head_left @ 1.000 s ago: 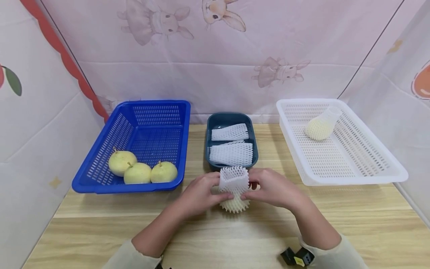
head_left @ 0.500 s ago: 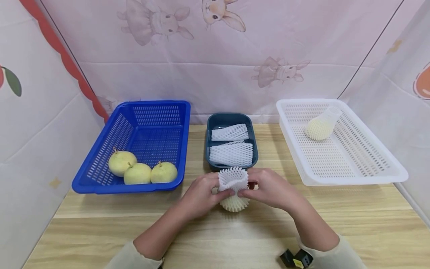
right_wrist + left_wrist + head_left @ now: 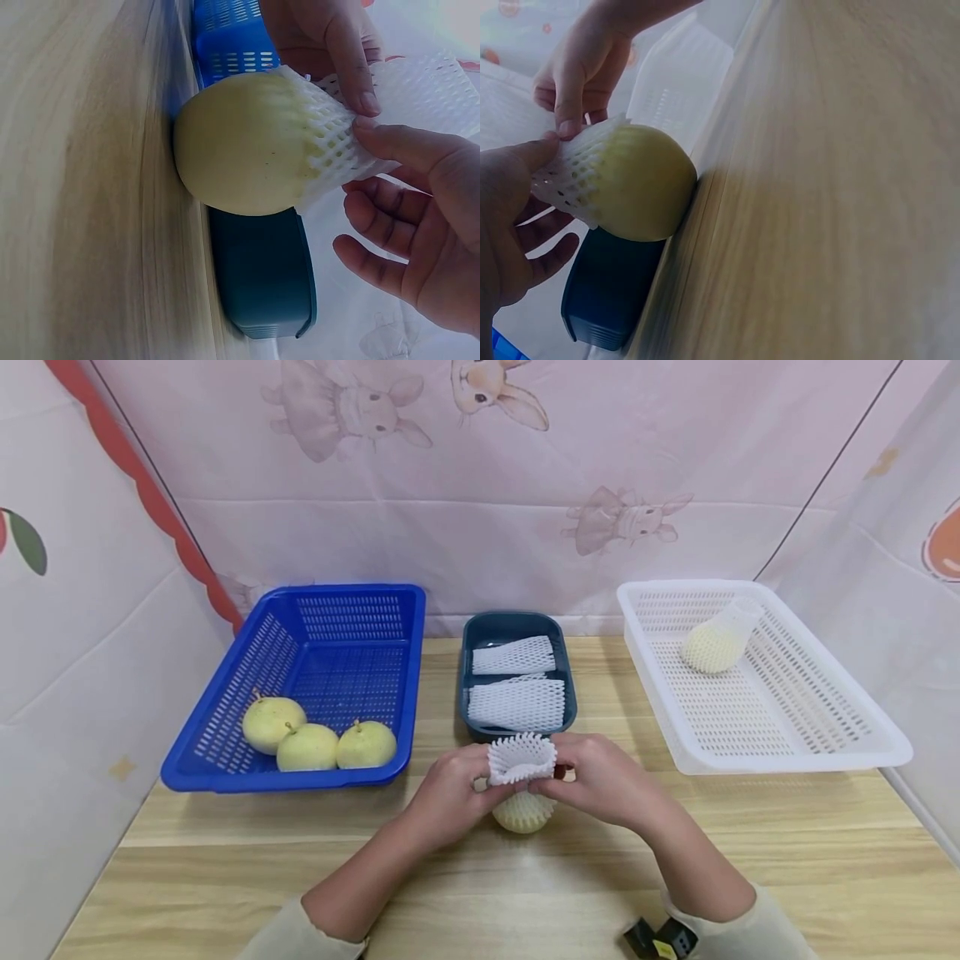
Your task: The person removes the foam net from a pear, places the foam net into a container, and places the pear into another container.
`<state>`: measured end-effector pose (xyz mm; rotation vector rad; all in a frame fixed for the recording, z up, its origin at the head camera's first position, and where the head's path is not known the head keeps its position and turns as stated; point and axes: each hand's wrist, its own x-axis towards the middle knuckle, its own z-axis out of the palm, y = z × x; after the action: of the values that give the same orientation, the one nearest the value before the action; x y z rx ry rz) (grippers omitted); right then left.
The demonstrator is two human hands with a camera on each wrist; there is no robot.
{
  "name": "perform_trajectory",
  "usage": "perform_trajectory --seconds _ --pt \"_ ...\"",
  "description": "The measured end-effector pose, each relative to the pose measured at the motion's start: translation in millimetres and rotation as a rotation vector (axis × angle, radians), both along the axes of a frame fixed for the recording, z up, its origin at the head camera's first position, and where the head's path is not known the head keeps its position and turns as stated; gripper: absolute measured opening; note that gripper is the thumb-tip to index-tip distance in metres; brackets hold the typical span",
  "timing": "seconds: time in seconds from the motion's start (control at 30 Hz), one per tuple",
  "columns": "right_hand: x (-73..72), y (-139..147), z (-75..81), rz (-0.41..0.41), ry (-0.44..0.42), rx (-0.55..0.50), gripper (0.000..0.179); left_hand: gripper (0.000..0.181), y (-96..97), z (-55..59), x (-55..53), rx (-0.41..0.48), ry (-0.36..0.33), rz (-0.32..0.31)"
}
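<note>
A white foam net sleeve (image 3: 522, 758) stands over a round, pale yellow-green pear (image 3: 649, 184) in front of the dark green tray. My left hand (image 3: 450, 789) pinches the sleeve on its left, and my right hand (image 3: 603, 777) pinches it on the right. Both thumbs lie close together on the near side of the mesh. Its mouth gapes upward above the fingers. In the right wrist view the sleeve covers the pear's upper part, while the rounded bottom (image 3: 236, 146) is bare and sits right at the tabletop.
A blue basket (image 3: 416, 693) at the left holds three pears (image 3: 307, 747). The dark green tray (image 3: 465, 647) carries flat foam net sleeves (image 3: 516, 703). At the right, a white basket (image 3: 787, 763) contains one pear in a net (image 3: 716, 643). A printed curtain (image 3: 480, 552) hangs behind.
Both thumbs have shifted slightly up the sleeve. The sleeve's mouth has spread rounder, and its lower edge has drawn up, baring more of the pear. Baskets and tray have not moved.
</note>
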<state>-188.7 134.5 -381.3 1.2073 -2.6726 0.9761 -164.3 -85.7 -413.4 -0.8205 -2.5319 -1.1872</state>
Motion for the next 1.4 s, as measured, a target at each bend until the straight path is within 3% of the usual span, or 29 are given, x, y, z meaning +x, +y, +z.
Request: perform_trajectory --seconds 0.5,1.07,1.27,1.4 --pt "0.1 -2 -0.3 -0.007 0.031 -0.068 0.025 0.027 0.9 -1.0 0.1 0.076 0.06 0.007" --pt "-0.3 0 -0.9 -0.017 0.045 -0.125 0.022 0.023 1.0 8.1 4.1 0.081 -0.024 0.042" --pt "-1.0 2 0.4 -0.036 0.018 -0.133 0.023 0.035 -4.2 15.4 2.8 -0.024 -0.128 0.1" --pt "-1.3 4 0.6 -0.044 -0.011 -0.15 0.026 0.03 -6.8 16.8 1.6 -0.007 -0.171 0.085"
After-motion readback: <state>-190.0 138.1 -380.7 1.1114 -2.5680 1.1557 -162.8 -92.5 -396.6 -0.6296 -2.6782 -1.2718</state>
